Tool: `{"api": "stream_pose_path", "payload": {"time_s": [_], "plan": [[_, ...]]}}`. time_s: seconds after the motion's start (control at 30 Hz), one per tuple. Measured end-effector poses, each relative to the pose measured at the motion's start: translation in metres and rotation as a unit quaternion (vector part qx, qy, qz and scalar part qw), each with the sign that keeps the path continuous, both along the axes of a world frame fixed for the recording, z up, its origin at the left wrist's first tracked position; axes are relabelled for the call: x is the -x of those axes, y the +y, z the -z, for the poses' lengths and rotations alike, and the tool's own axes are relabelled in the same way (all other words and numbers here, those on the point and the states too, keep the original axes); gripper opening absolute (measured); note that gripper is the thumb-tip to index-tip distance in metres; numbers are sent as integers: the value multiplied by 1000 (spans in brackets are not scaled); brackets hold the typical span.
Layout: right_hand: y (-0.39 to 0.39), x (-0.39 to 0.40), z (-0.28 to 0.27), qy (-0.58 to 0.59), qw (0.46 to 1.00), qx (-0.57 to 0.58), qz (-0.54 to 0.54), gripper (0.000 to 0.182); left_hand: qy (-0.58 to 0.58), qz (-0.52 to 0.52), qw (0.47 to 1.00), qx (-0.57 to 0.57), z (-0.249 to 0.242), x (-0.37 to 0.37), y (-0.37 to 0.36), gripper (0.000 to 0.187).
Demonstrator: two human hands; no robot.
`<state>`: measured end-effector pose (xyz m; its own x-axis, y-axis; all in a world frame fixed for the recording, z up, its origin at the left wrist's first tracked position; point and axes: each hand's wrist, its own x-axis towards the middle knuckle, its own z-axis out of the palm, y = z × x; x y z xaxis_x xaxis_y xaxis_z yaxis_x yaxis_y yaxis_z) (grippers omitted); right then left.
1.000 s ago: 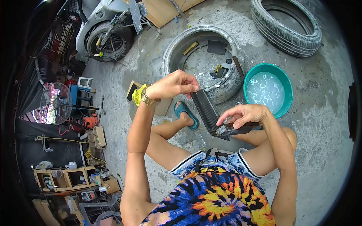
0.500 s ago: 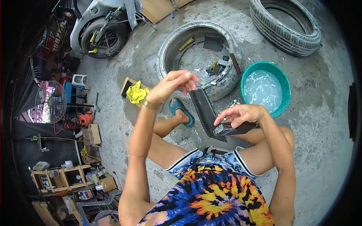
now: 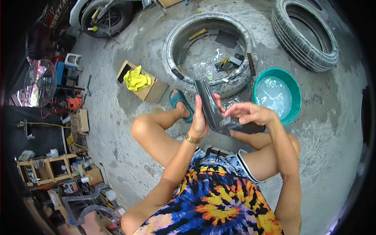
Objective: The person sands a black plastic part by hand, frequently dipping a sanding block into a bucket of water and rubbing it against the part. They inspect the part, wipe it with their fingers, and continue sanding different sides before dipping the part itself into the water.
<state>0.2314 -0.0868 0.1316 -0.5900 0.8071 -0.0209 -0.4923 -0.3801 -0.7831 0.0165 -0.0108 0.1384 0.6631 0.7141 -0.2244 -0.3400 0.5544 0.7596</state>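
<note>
A long, narrow dark panel [image 3: 207, 103] with a glossy edge is held at a slant in front of my body. My left hand [image 3: 201, 123] wraps it from the left, thumb along one side and fingertips showing past the other. Over its lower end is my right hand [image 3: 253, 114], closed with the fingers bent down. In it is a dark curled sheet [image 3: 232, 123], blurred and partly hidden below the fingers. The sheet overlaps the panel's lower end in this view.
A tyre [image 3: 169, 51] lies ahead, with dark sheets and small blocks inside. Right of it is a green basin [image 3: 298, 98] of cloudy water. A yellow cloth [image 3: 137, 79] rests on a box [image 3: 154, 92] to the left. Another tyre [image 3: 284, 29] is at far right.
My left hand has come down from the panel's far end and now grips its left side. The panel has turned to show its edge. My right hand stays near its lower end.
</note>
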Motion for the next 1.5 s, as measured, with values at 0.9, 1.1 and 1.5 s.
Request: {"api": "stream_pose_path", "payload": {"time_s": [0.9,1.1,1.5], "plan": [[90,103,69,-596,735,-181,268,37,27,-62,951,301,148,44,77,39],[98,108,88,-662,678,-233,220,41,-11,-56,953,297,156,53,81,39],[101,125,98,-672,678,-184,233,41,-120,-139,932,313,147,61,57,47]]}}
